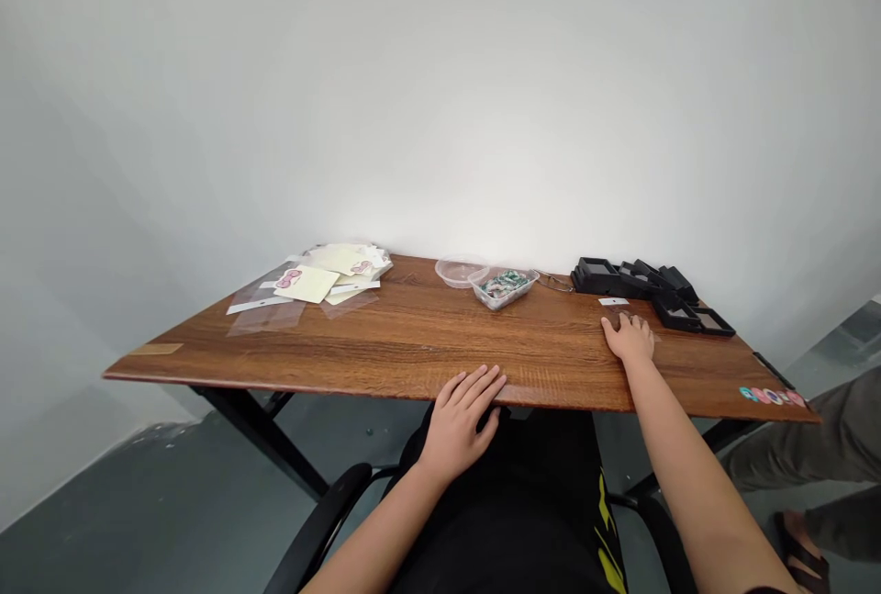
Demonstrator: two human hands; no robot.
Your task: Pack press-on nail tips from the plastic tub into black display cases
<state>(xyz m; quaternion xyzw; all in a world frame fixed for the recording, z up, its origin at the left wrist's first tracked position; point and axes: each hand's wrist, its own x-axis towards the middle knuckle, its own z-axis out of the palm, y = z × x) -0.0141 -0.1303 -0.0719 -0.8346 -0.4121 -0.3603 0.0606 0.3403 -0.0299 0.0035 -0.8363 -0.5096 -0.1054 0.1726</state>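
Note:
My left hand [462, 424] rests at the table's front edge, its fingers stretched out and holding nothing. Farther right, my right hand [629, 337] lies flat with fingers spread over a clear plastic bag [612, 302] with a white header strip; the rest of that bag is hard to make out. Just beyond this hand lies a pile of small black boxes [637, 280], some of them showing grey inserts. A clear plastic tub [504, 300] holding small green and silvery pieces stands mid-table, beside a round clear lid or dish [458, 274].
On the left of the brown wooden table [385, 346] lie pale yellow cards [306, 284] among clear bags [265, 311]. Thin wire-like tools [552, 281] lie right of the tub. Round stickers [771, 396] mark the right front corner. A person's trousered leg [819, 433] is at the right.

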